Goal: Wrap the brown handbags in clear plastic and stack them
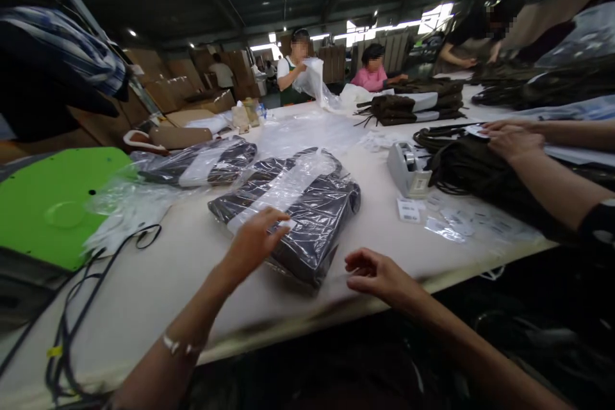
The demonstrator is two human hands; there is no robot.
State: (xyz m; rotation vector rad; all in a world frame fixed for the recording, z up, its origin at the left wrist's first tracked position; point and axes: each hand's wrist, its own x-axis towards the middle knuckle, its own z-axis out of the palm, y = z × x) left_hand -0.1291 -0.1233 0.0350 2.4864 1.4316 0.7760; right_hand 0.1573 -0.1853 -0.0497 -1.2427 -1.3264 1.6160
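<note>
A dark folded garment in a clear plastic bag (312, 205) lies on the white table, with a pale strip across it. Over its left front part is my left hand (254, 240), fingers apart, with a small white label (287, 224) at the fingertips; whether the hand grips the label is unclear. To the right of the bag, above the table's front edge, my right hand (377, 274) is held with curled fingers apart and nothing between them. Another bagged dark garment (206, 163) rests behind and to the left.
A tape dispenser (409, 170) stands right of centre, near label sheets (408, 210). A co-worker's hands (514, 141) rest on dark garments at the right. Left are a green panel (62, 198) and black cables (103, 275). Other people work across the table (158, 307).
</note>
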